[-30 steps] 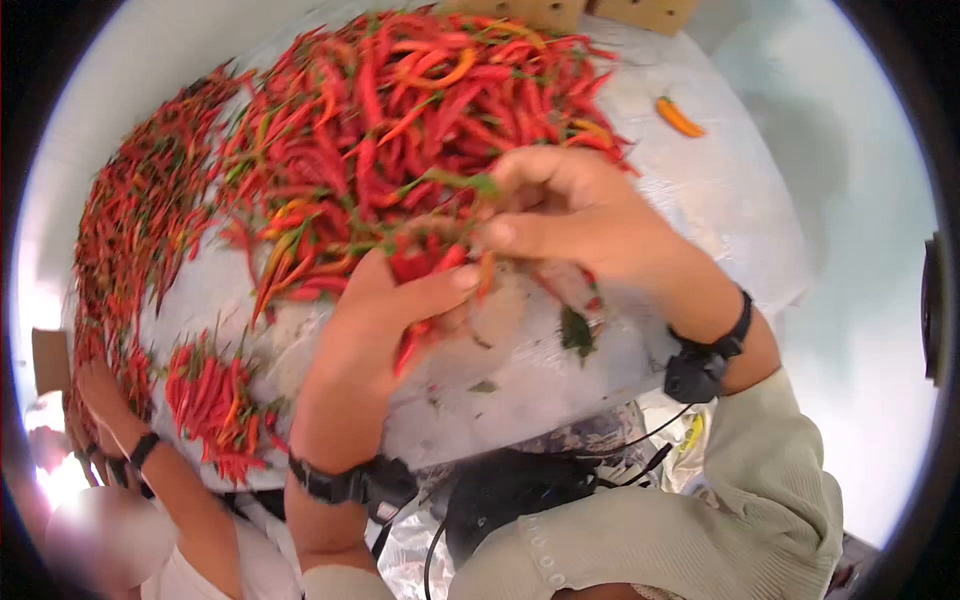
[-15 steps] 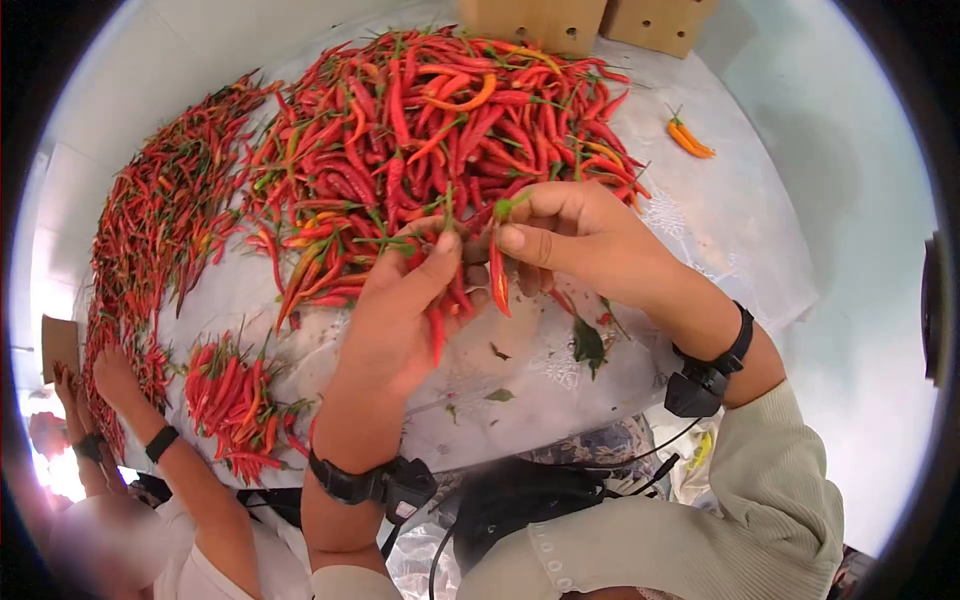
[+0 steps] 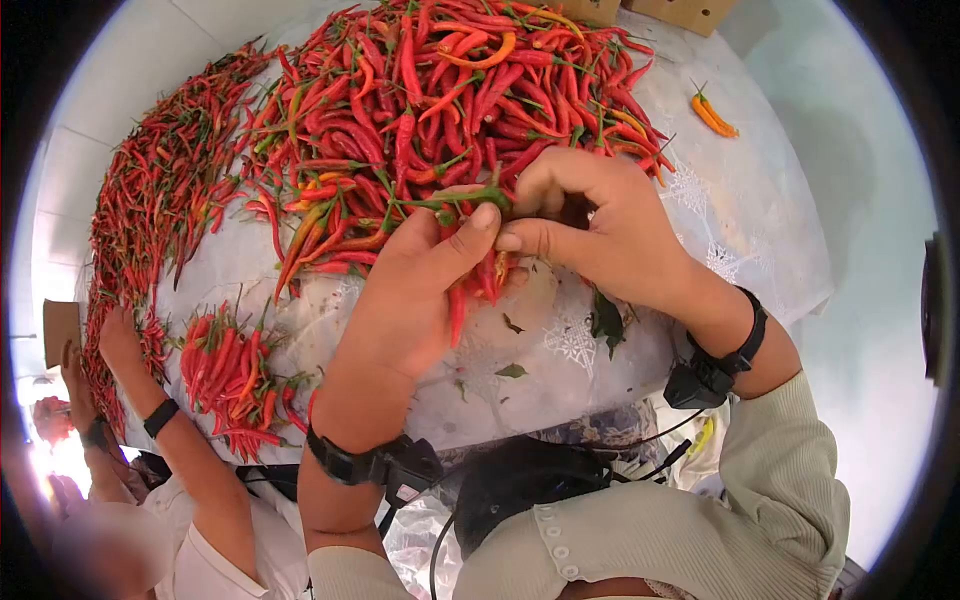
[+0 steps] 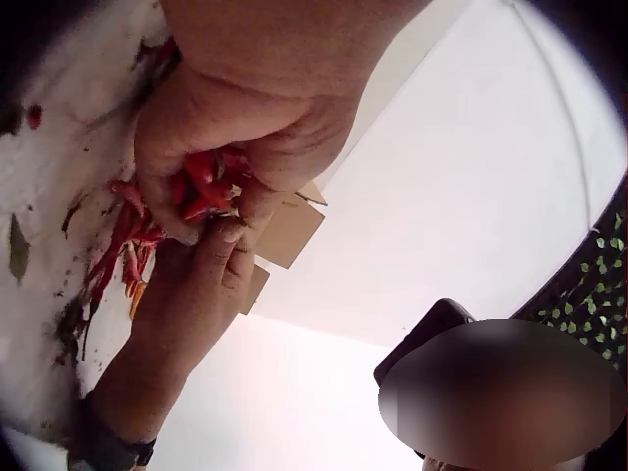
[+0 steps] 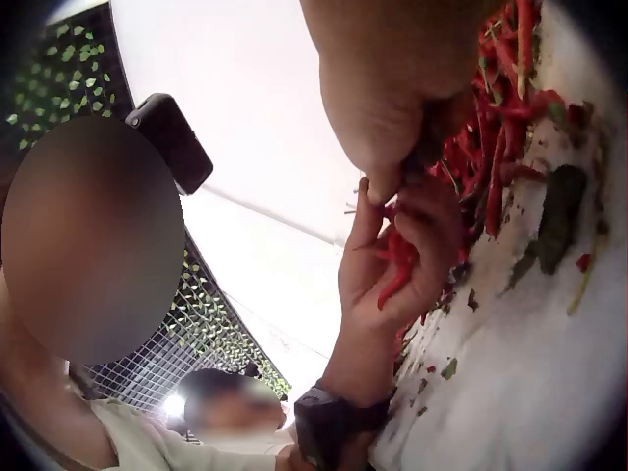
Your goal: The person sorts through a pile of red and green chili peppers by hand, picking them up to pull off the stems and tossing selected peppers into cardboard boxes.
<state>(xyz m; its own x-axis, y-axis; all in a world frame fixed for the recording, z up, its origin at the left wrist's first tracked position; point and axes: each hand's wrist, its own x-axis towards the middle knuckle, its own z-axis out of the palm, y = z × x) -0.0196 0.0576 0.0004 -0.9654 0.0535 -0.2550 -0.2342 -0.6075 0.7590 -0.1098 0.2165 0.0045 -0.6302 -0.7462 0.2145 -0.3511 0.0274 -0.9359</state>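
My left hand (image 3: pixel 395 300) holds several red chili peppers (image 3: pixel 457 312) with green stems, their tips hanging below its fingers. In the right wrist view, these red chilies (image 5: pixel 397 263) lie against the left palm, inside the curled fingers. My right hand (image 3: pixel 625 235) meets the left, thumb tip close to thumb tip, and pinches a chili at its stem end. The right fingers partly hide that chili. Green stems (image 3: pixel 462 198) stick out above the left thumb. Both hands are over the near edge of a big heap of red chilies (image 3: pixel 420 110).
Thinner chilies (image 3: pixel 165 170) form a long heap at the left, where another person's hand (image 3: pixel 121 345) reaches. A small chili pile (image 3: pixel 225 385) is nearer. Two orange chilies (image 3: pixel 713 117), a dark leaf (image 3: pixel 606 320) and scraps lie on the white tablecloth (image 3: pixel 750 200). Cardboard boxes (image 3: pixel 680 12) stand behind.
Half a second ago, my right hand held one chili hanging apart from the left hand; now both hands' fingertips are together. The head view has shifted slightly.
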